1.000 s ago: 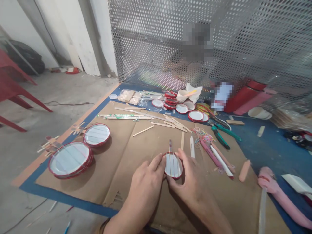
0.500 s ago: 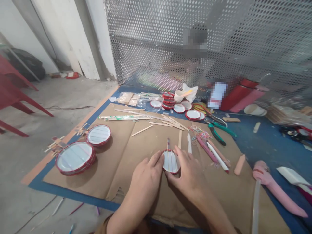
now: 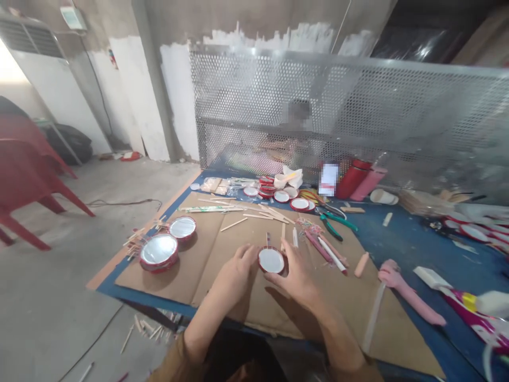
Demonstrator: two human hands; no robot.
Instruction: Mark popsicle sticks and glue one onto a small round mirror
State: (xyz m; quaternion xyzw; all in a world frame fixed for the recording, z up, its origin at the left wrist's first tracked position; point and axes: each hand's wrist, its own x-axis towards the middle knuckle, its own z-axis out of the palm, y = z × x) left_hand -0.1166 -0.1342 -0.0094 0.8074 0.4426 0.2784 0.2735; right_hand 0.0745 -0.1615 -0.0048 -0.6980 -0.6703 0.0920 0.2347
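A small round red-rimmed white lid (image 3: 271,260) lies on the brown cardboard sheet (image 3: 191,270) with a wooden stick poking out behind it. My left hand (image 3: 234,276) grips its left edge with curled fingers. My right hand (image 3: 296,276) holds its right edge, thumb below the rim. Rubber bands seen across it before are not clear now.
Two larger red-rimmed lids (image 3: 159,252) sit at the left of the cardboard. Loose wooden sticks (image 3: 234,224), more small lids (image 3: 298,203), green pliers (image 3: 332,225), pens (image 3: 330,254) and pink tubes (image 3: 409,292) lie around. A perforated metal screen (image 3: 358,122) stands behind; a red chair (image 3: 35,196) is left.
The camera has lifted and pulled back, showing far more of the room. Both hands stay on the small lid in about the same place on the cardboard.
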